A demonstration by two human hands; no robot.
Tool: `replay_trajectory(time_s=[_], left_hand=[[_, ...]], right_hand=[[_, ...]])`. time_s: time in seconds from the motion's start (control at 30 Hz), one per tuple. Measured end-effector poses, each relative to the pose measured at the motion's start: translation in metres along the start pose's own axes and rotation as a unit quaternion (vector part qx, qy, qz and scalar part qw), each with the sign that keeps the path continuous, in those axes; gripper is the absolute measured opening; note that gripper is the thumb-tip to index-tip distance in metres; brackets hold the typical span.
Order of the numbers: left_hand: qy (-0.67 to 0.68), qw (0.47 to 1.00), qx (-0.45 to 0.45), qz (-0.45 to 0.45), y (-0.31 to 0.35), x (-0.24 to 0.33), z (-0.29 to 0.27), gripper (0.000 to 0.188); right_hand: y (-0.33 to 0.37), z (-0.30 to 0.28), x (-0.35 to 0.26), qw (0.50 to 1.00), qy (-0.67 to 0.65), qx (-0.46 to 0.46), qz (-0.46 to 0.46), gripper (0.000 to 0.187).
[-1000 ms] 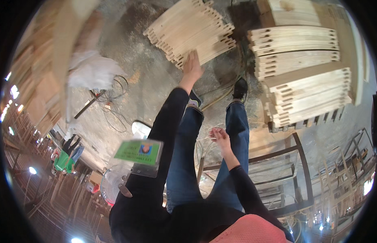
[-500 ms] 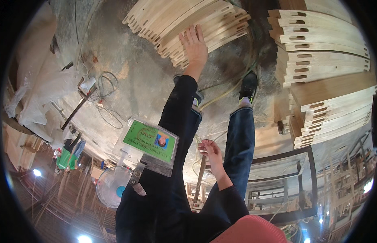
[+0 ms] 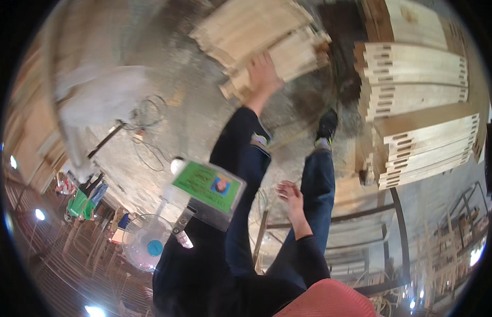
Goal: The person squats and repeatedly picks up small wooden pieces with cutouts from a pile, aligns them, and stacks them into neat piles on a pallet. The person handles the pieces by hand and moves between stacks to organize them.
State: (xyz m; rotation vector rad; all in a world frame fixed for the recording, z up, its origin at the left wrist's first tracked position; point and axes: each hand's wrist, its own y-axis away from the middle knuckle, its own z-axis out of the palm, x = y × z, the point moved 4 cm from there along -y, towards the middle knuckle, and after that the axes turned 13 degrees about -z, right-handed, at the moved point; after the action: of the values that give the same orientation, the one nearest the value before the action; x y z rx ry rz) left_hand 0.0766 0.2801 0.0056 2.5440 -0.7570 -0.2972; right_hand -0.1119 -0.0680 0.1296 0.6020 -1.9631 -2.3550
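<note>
Left hand (image 3: 263,71) lies flat, fingers together, on the loose pile of pale rough-sawn notched wooden slats (image 3: 267,37) on the grey concrete floor (image 3: 203,105); nothing looks lifted yet, so picking seems barely begun. Right hand (image 3: 291,196) hangs empty, fingers loosely curled, beside the blue-jeaned leg (image 3: 317,185); neat stacks of slotted pale boards (image 3: 415,79) stand right.

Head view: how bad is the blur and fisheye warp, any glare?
Head view: motion blur smears the upper left and the pile of wooden slats under the left hand; the right hand is a little sharper. The stacked notched boards on the right bow toward the rim. The green badge is reasonably crisp. Small bright lamps flare at the lower left and lower right edges; black vignette surrounds the circle.
</note>
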Motion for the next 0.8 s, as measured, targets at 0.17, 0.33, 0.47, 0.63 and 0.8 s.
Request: replay_trajectory(time_s=[0.17,0.33,0.47,0.63,0.8], left_hand=[[0.116,0.982,-0.149,0.007,0.118,-0.057,-0.088,0.109],[0.249,0.951,-0.146,0.107,0.234,-0.124,-0.239,0.107],[0.278,0.937,-0.188,0.095,0.286,-0.169,-0.352,0.113],[0.347,0.933,-0.092,0.016,0.306,-0.202,-0.439,0.114],[0.420,0.903,-0.026,-0.082,0.293,-0.193,-0.501,0.104]], right_hand=[[0.043,0.019,-0.038,0.999,0.029,-0.004,-0.015,0.042],[0.116,0.091,-0.116,0.989,-0.098,-0.082,-0.070,0.064],[0.187,0.180,-0.179,0.944,-0.296,-0.129,-0.069,0.083],[0.277,0.287,-0.247,0.945,-0.215,-0.149,-0.197,0.089],[0.300,0.332,-0.316,0.941,-0.118,-0.184,-0.259,0.091]])
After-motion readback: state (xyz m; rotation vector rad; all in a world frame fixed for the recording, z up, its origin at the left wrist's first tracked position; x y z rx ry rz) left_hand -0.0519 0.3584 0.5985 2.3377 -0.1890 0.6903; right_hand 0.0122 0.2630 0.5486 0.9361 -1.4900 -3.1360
